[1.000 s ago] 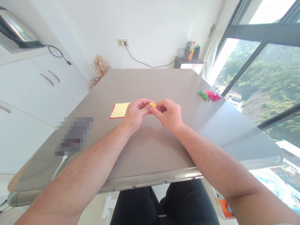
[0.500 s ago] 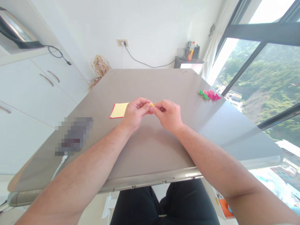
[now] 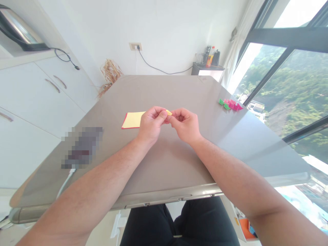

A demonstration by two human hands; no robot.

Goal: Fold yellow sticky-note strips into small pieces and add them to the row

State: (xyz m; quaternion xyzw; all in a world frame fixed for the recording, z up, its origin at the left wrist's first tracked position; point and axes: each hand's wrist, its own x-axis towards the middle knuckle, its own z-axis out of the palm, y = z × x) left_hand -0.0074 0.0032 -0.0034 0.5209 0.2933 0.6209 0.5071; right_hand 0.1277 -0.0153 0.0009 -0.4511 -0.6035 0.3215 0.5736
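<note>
Between my two hands, above the middle of the table, is a small folded piece of yellow paper [image 3: 168,112]. My left hand [image 3: 153,123] pinches it between thumb and fingers. From the other side my right hand [image 3: 186,123] closes on it too, thumb and fingertips together; most of the paper is hidden by the fingers. A stack of pale yellow paper with a red edge [image 3: 132,120] lies on the table just left of my left hand, partly covered by it. Several small folded pink and green paper pieces [image 3: 232,104] lie near the table's right edge.
The grey table [image 3: 164,164] spans the view. A blurred-out dark device [image 3: 83,147] with a white cable [image 3: 66,180] lies at the left. Behind the table stand a small cabinet [image 3: 208,70] with bottles and a dried plant [image 3: 109,77]. Windows [image 3: 297,78] line the right.
The small yellow paper has turned slightly in my fingers and shows a bit higher and further right. Both hands keep their pinch. The whole view has shifted slightly.
</note>
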